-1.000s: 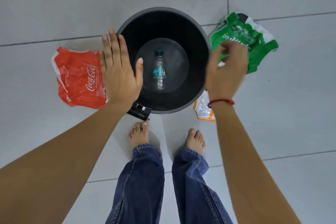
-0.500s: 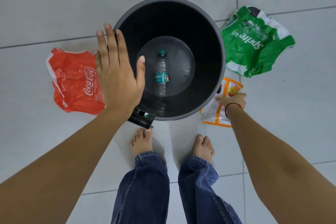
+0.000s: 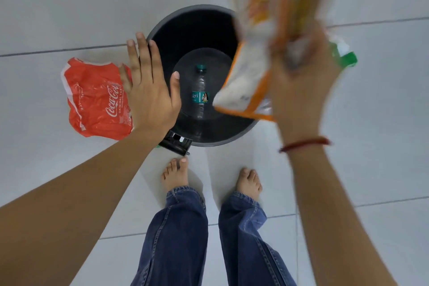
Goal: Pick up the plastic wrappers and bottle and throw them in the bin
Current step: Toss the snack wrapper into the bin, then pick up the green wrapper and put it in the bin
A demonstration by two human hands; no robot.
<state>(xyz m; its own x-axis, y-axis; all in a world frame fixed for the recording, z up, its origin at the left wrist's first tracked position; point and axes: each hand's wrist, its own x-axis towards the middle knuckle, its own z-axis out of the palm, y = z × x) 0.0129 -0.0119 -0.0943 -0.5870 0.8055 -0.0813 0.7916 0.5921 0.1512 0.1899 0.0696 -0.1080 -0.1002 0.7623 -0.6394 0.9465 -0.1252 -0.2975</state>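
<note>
My right hand grips the orange-white wrapper, blurred, above the bin's right rim; bin opening lies leftward. Left hand spread flat, empty.

A bottle lies in the bin; one wrapper lies on the floor left of the bin

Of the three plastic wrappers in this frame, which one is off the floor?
The orange-and-white wrapper, held up over the bin by the right hand. The red wrapper and the mostly hidden green wrapper lie on the tiles.
</note>
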